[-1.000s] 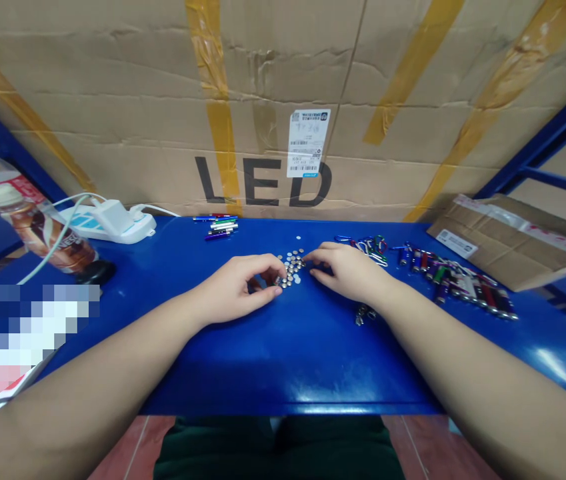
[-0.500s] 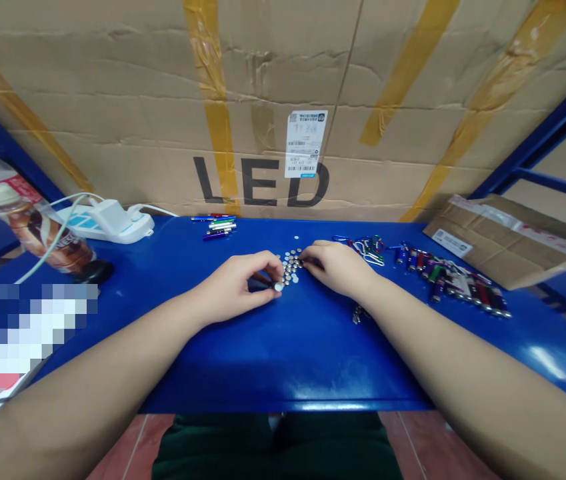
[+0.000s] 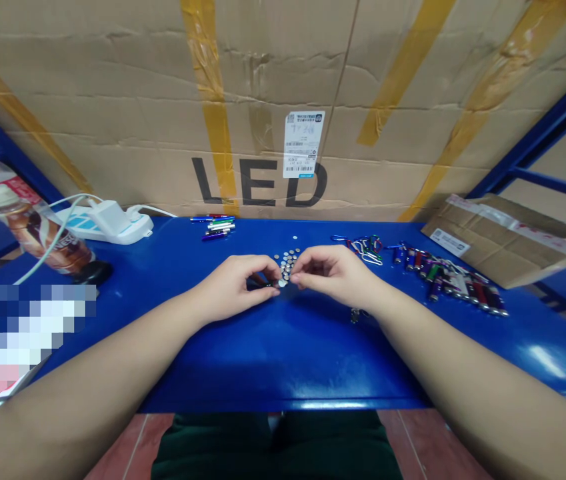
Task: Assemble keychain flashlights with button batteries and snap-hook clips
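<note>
Round metal discs in a loose cluster on the blue tabletop, between the two hands. A lone pale disc sits apart, on the far side of the cluster.

Left hand: just left of the discs; thumb and index finger curved into a C, tips near each other beside a pale disc at the cluster's near end. Cannot tell whether they grip it. Something dark shows inside the curl; not identifiable.

Right hand: just right of the discs; fingers bent, thumb and fingertips drawn close together at the cluster's edge. Cannot tell whether a disc is pinched.

Edges and room: nearside of the discs, a broad stretch of tabletop runs to the front edge. Beyond them, a narrower strip ends at the large carton. Widest sideways span is left of the discs, out to the brown bottle.

Right of the discs, less room: carabiners first, then coloured small tubes, then the small box. Small metal parts lie to the near right, partly under the right hand. Slim coloured tubes lie far left of the discs; power strip farther left.
</note>
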The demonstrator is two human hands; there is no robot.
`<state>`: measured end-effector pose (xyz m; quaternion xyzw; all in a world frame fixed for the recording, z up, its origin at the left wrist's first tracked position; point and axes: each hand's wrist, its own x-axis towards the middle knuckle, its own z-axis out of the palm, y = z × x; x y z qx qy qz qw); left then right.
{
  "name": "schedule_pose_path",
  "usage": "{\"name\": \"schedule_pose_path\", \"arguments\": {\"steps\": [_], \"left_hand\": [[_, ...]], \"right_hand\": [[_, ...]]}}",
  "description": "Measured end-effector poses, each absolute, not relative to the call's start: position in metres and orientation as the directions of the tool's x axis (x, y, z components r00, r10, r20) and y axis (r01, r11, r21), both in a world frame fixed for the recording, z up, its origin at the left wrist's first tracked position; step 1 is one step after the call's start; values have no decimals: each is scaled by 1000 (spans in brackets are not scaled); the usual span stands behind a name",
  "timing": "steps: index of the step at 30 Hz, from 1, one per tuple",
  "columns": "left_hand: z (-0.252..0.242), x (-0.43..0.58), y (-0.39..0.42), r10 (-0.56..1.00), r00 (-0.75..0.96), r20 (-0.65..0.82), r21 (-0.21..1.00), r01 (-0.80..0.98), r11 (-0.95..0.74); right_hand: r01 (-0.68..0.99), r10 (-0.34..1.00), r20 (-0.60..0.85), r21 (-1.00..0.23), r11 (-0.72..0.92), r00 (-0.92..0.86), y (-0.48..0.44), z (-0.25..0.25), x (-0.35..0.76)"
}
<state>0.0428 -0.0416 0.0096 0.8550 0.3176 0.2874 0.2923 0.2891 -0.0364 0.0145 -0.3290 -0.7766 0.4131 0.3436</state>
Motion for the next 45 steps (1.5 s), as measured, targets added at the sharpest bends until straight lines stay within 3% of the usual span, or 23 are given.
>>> {"name": "schedule_pose_path", "arguments": {"steps": [9, 17, 22, 25, 27, 31, 37, 45], "left_hand": [[10, 43, -41, 673, 650, 353, 617, 379, -689], [9, 42, -40, 619, 699, 358, 570, 361, -738], [8, 43, -41, 659, 666, 350, 627, 356, -693], [10, 43, -43, 670, 648, 362, 643, 347, -682], [11, 42, -45, 677, 640, 364, 644, 352, -679], [12, 40, -45, 695, 628, 352, 639, 382, -668], [12, 40, -44, 702, 616, 357, 639, 387, -665], [7, 39, -43, 726, 598, 339, 678, 379, -629]], "right_hand": [[283, 753, 315, -788, 547, -579, -44, 15, 284], [228, 798, 184, -900, 372, -573, -37, 5, 284], [233, 816, 154, -914, 331, -557, -35, 12, 288], [379, 857, 214, -827, 415, -469, -31, 23, 303], [554, 883, 251, -701, 449, -397, -26, 30, 321], [796, 933, 160, -488, 359, -323, -16, 41, 365], [829, 862, -255, -485, 277, -438, -19, 52, 400], [926, 869, -368, -306, 223, -331, -26, 51, 385]]}}
